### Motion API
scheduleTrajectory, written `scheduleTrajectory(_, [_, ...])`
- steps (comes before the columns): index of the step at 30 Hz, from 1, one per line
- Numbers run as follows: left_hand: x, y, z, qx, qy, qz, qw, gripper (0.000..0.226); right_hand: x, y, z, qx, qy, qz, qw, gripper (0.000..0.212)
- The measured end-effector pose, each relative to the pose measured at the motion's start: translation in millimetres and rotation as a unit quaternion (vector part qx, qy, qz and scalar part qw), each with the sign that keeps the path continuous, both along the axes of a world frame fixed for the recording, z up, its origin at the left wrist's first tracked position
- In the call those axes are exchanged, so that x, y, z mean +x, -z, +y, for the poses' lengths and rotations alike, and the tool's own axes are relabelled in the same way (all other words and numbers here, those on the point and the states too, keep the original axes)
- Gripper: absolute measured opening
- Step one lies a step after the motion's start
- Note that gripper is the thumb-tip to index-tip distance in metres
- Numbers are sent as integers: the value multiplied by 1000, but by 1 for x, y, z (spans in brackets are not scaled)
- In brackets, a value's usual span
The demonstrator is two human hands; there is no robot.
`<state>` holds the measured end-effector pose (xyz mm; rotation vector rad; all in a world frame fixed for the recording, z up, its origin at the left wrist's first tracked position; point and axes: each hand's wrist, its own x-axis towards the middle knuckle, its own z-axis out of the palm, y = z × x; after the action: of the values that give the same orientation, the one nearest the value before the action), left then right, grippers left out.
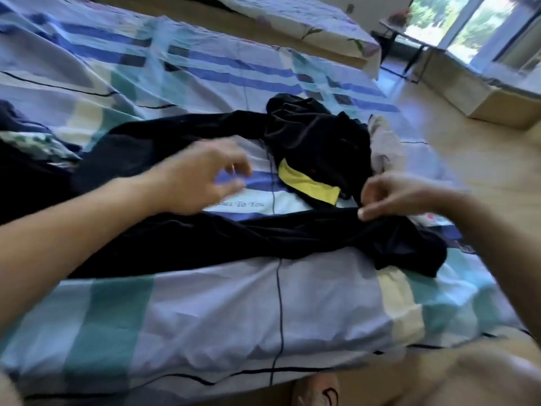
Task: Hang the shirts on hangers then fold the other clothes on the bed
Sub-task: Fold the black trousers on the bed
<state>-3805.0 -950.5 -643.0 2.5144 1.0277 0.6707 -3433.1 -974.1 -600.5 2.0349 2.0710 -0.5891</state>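
Note:
A pair of dark navy trousers (234, 235) lies spread across the striped bed cover (205, 303), its two legs forming a loop. A black garment with a yellow patch (310, 142) is bunched above the loop. My left hand (202, 177) hovers over the gap between the legs with fingers loosely spread and nothing in it; it is blurred. My right hand (392, 197) has its fingers curled and its fingertips on the near trouser leg, pinching the fabric.
A pale beige cloth (383, 145) lies at the bed's right edge. More dark and patterned clothes (32, 142) sit at the far left. A second bed (292, 22) stands behind, wooden floor (468, 171) to the right, my foot (316, 388) below.

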Motion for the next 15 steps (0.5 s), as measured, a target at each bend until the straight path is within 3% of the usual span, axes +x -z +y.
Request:
scheduleTrajectory(2, [17, 22, -12, -33, 100, 105, 989, 31, 23, 20, -30, -40, 32, -88, 995, 49])
scheduleTrajectory(4, [29, 43, -16, -46, 135, 183, 973, 46, 41, 39, -57, -82, 55, -154, 983, 65])
scheduleTrajectory(7, [42, 61, -19, 8, 126, 230, 965, 42, 63, 57, -76, -106, 53, -96, 988, 68])
scheduleTrajectory(10, [49, 67, -22, 42, 106, 168, 979, 20, 89, 63, -82, 43, 145, 42, 988, 51])
scheduleTrajectory(12, [52, 63, -23, 36, 93, 108, 989, 16, 104, 66, -86, 132, 238, 110, 956, 53])
scheduleTrajectory(15, [54, 52, -23, -18, 61, 19, 998, 28, 109, 72, -94, 139, 370, 200, 897, 60])
